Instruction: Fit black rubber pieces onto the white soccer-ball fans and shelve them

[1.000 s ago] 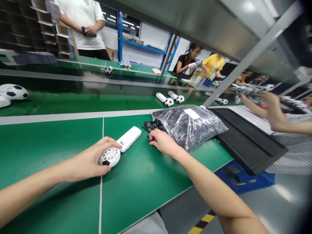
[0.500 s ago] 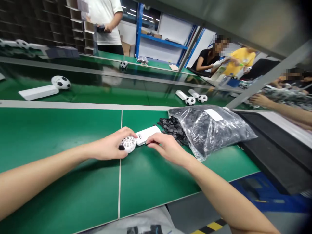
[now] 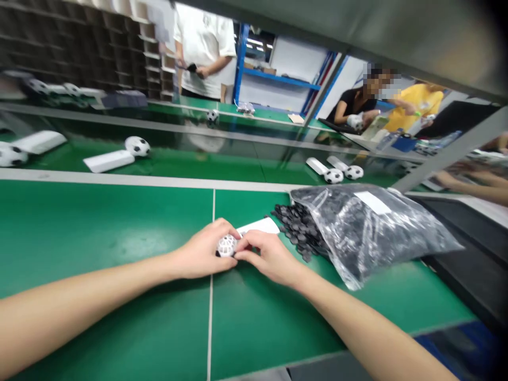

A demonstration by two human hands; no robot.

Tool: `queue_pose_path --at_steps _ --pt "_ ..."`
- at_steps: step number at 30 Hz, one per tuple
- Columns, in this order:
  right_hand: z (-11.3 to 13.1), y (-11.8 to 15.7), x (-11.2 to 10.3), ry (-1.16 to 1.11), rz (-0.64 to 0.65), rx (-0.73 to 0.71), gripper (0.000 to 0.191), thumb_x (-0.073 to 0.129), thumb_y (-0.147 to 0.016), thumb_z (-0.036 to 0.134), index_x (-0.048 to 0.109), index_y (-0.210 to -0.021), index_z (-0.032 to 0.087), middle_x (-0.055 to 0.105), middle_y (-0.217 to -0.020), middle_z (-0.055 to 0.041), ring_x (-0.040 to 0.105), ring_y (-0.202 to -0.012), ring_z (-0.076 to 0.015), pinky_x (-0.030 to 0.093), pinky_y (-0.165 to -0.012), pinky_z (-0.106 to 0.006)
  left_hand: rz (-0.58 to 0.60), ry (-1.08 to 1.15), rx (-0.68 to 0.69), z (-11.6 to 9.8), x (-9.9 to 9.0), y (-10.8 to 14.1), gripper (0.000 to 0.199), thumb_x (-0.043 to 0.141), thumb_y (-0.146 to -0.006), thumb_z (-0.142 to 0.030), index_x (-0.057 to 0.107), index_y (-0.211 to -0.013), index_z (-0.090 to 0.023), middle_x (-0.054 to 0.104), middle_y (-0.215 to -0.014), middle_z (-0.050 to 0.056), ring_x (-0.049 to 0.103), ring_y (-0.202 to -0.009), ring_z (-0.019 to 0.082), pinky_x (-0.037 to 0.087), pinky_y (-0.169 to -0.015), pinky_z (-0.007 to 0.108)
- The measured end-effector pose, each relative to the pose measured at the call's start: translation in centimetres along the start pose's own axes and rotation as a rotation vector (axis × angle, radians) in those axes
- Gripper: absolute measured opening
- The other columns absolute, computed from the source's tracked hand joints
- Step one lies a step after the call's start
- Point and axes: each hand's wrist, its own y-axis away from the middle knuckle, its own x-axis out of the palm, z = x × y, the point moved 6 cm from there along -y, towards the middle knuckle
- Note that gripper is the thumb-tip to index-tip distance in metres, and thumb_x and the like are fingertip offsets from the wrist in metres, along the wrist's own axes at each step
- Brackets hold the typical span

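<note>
A white device (image 3: 260,227) with a football-patterned round head lies on the green table, its handle pointing right. My left hand (image 3: 206,251) is wrapped round the head, whose white mesh face shows between thumb and fingers. My right hand (image 3: 266,255) is pinched at the joint of head and handle; whatever is between its fingertips is too small to make out. Right of the handle, many small black discs (image 3: 297,225) spill from the mouth of a clear plastic bag (image 3: 369,227).
Similar football devices (image 3: 111,160) lie on the green belt (image 3: 222,164) beyond the table's pale edge strip. A black tray (image 3: 468,233) is at the right. A slanted metal post (image 3: 448,153) rises behind the bag. People stand or sit farther back.
The view has shifted, so the scene sits lower and farther right. My right hand has moved left along the device, from the handle to the joint beside the head. Another device shows at far left.
</note>
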Motion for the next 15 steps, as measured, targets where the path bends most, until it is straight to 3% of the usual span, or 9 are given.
queue_pose_path --at_steps 5,15 --pt "-1.1 -0.3 0.4 0.023 0.051 0.118 0.009 0.063 -0.073 0.016 0.057 -0.067 0.019 0.059 -0.07 0.003 0.053 -0.068 -0.0118 0.038 -0.064 -0.022 -0.011 -0.026 -0.013 -0.1 0.3 -0.1 0.033 0.063 -0.06 -0.017 0.052 -0.091 -0.018 0.049 -0.096 0.004 0.049 -0.091 0.021 0.043 -0.082 0.035" --pt "-1.3 -0.6 0.5 -0.033 0.143 0.191 0.01 0.057 -0.076 0.021 0.055 -0.067 0.019 0.057 -0.068 0.0028 0.05 -0.066 -0.0116 0.036 -0.061 -0.021 0.012 -0.042 0.008 0.1 0.5 0.0 0.035 0.065 -0.061 -0.021 0.05 -0.093 -0.02 0.048 -0.1 0.004 0.047 -0.093 0.02 0.045 -0.083 0.033"
